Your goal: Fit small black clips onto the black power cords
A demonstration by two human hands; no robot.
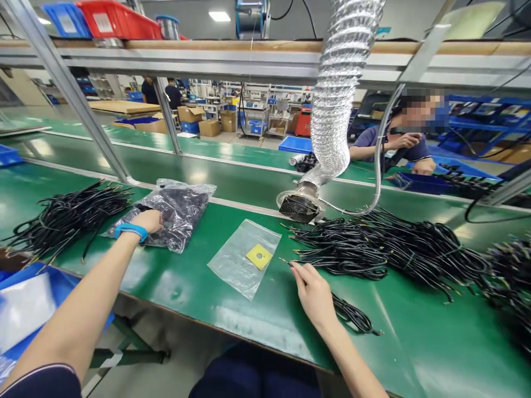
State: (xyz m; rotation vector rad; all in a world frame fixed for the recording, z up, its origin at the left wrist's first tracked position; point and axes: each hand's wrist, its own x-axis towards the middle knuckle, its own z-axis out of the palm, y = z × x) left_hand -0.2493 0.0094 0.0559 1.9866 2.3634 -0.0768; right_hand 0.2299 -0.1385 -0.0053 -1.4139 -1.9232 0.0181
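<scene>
My left hand (148, 222), with a blue wrist band, reaches onto a clear plastic bag (188, 207) full of small dark parts. Its fingertips are hidden at the bag, so what they grip, if anything, does not show. My right hand (314, 296) pinches a thin black cable (354, 314) close to its stripped end. The coiled rest of that cable lies on the table behind the hand. Between my hands lies a flat clear zip bag (236, 257), with a yellow square piece (259, 256) with a round hole on it.
Bundles of black cables (410, 249) spread over the right of the green table (182, 287); another cable bundle (72, 215) lies left. A silver duct (334, 94) hangs down to a fan (301, 204). Across the bench works another person (398, 132). A blue tray (33, 309) stands low left.
</scene>
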